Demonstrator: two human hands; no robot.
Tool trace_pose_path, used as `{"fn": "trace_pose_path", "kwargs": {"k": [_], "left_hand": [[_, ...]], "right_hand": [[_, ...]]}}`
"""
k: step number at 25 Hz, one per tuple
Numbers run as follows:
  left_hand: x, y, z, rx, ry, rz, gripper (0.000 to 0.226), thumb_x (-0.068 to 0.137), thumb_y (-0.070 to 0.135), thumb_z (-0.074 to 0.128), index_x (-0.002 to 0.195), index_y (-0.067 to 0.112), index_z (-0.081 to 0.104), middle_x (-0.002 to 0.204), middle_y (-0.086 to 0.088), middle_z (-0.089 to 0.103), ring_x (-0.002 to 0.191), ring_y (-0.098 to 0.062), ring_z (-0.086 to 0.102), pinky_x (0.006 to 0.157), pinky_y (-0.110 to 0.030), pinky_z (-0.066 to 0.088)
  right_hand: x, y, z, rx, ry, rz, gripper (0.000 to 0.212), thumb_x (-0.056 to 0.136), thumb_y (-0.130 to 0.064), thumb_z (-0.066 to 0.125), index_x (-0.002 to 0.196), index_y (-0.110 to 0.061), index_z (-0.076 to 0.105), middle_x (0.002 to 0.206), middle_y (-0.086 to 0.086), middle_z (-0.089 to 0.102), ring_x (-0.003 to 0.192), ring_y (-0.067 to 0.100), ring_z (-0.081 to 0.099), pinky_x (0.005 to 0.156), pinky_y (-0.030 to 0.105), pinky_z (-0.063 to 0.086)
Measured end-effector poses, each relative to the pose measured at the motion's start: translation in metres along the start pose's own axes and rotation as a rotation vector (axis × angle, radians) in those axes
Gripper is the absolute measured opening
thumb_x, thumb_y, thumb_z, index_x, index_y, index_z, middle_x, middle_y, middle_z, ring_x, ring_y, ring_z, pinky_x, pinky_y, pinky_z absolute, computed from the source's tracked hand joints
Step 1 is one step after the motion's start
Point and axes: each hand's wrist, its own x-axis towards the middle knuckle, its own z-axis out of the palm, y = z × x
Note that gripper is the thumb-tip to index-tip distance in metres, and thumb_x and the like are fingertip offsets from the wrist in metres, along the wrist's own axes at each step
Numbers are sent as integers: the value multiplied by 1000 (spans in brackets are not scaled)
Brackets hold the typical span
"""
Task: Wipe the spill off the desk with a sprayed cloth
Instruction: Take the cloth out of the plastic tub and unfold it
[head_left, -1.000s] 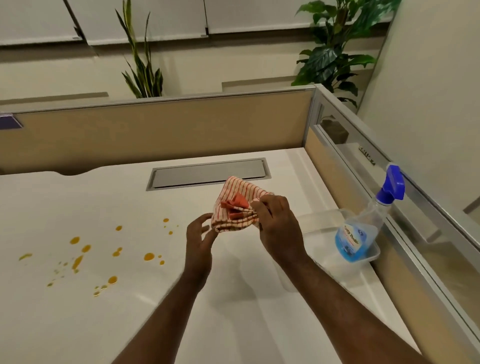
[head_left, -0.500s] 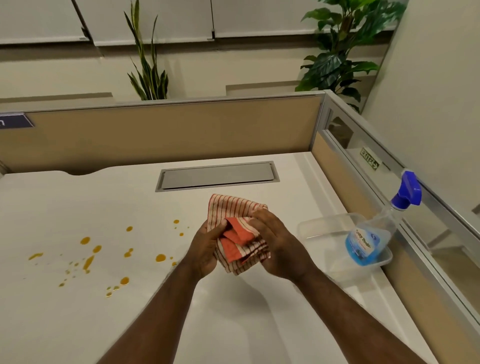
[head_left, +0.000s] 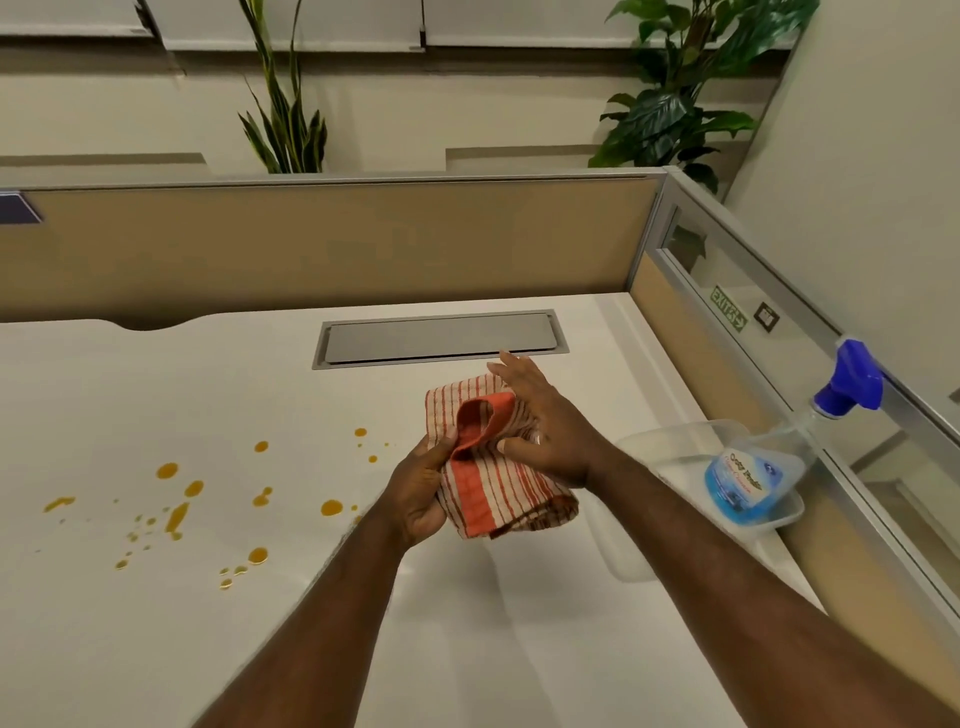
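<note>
Above the middle of the tabletop, the striped orange cloth was up in the air between both hands, bunched and half folded, well right of the spill. A second before, it had been a tight little bundle pinched up high by the right hand; half a second before, both hands had closed around it. By this moment it had dropped lower and opened out, with a solid orange fold curling up in the middle. My read is they were sorting it into a pad for spraying, so nothing had touched the mess yet, and the orange drops sat just as scattered as before.

The left hand had its grip pinching the cloth's left edge, thumb on top and fingers underneath, forearm coming up from the bottom of the view. The right hand had gone from clutching to spread, fingers straight and fanned against the cloth's right side, more pressing than holding.

Off to the right, the spray bottle with its blue trigger leaned in a clear plastic tray by the partition, untouched. Probably that comes next.
</note>
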Motion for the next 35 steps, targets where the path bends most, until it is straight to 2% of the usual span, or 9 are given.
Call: {"fn": "trace_pose_path", "kwargs": {"k": [4,8,12,15,19,24,28,31,35], "left_hand": [[-3,5,-2,57,-40,31,48,91,40,56,133,17,53,126,-18,64,115,-37,62,100,-57,45],[-4,14,4,280,-101,120,70,69,47,77,130,18,54,122,-11,68,113,-31,64,94,-49,51],[0,16,9,454,-58,192,58,66,28,84,118,23,59,110,-1,73,105,-24,68,82,-33,57],[1,17,11,464,-35,196,49,69,26,80,114,19,61,108,-7,73,102,-28,69,88,-44,56],[-1,18,18,166,-4,139,56,77,34,66,126,11,54,116,-16,66,110,-35,61,90,-47,52],[5,28,33,-62,-41,93,60,83,47,59,133,15,51,129,-14,63,117,-31,62,90,-43,54],[13,27,33,-129,60,54,35,94,39,51,122,19,59,114,-11,72,99,-31,71,72,-42,60],[15,33,30,-99,111,76,25,93,34,56,112,19,62,99,-8,77,87,-29,74,62,-41,60],[16,44,22,-38,130,90,19,93,34,55,106,22,63,93,-4,78,91,-29,71,62,-42,58]], "right_hand": [[22,-7,11,-107,72,49,78,85,-40,63,147,-31,15,159,-4,14,146,17,9,112,42,21],[31,-14,29,-72,234,116,65,94,-42,47,148,-26,14,158,1,19,143,19,21,111,38,26],[33,-13,40,83,107,202,61,97,-48,27,150,-26,6,160,-1,10,145,19,15,117,43,22],[33,-13,36,385,40,304,73,87,-63,18,150,-28,10,158,4,18,142,25,25,115,49,25],[30,-17,40,-8,-12,137,80,85,-70,19,150,-26,2,160,-2,0,146,17,-3,117,42,5],[23,-14,46,-301,8,-74,94,78,-78,31,150,-25,1,160,-3,0,142,8,-9,112,33,2],[11,-15,47,-157,62,-59,99,72,-86,23,150,-26,8,158,-1,20,143,20,22,110,39,23],[-6,-10,42,-40,287,-72,77,84,-69,40,146,-26,25,143,3,45,127,19,47,101,44,46],[-42,29,20,-190,1001,10,57,84,-30,65,131,-10,40,127,17,51,119,27,46,97,47,43]]}}
